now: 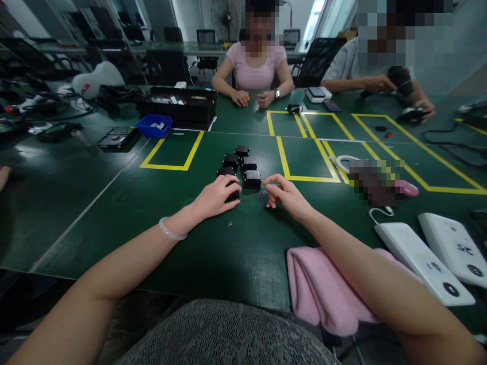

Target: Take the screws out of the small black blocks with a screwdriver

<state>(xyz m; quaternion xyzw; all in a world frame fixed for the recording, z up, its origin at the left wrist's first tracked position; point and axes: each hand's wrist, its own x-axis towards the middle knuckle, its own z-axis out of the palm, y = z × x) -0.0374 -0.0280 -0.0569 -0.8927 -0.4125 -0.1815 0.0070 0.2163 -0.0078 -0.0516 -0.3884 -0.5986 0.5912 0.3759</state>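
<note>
Two hands are working close together at mid-table. Left hand (216, 198) is clamping down over a small black block (233, 194), with the fingers curling across its top and pressing it to the green table (114, 213). A pale, glassy bracelet (171, 231) is sitting on that wrist.

Right hand (286, 196) is pinching a thin rod (254, 194) between thumb and forefinger, the other fingers fanning loose. The rod is lying nearly level, its long axis running left to right and its free end pointing left at the held block. It is too fine to tell whether the tip is touching.

- A tiny screw-like piece (230, 223) is lying on the mat just nearer than the left fingertips.
- Five more black blocks (252, 178) are sitting just beyond the hands in a loose double row. They are boxy, matte and hard-edged.
- A folded pink cloth (315, 291), soft and napped, is lying under the right forearm at the table's near edge.
- Two white slabs (418, 258), flat with rounded corners, are resting to the right. Each is showing a dark round mark.
- Yellow tape (283, 157) is marking out rectangles on the mat.
- A blue bin (149, 131) at far left is holding one white piece. The black crate (178, 112) behind it is carrying pale bits too small to tell apart.
- A co-worker's hands (240, 98) are resting on the far edge.
</note>
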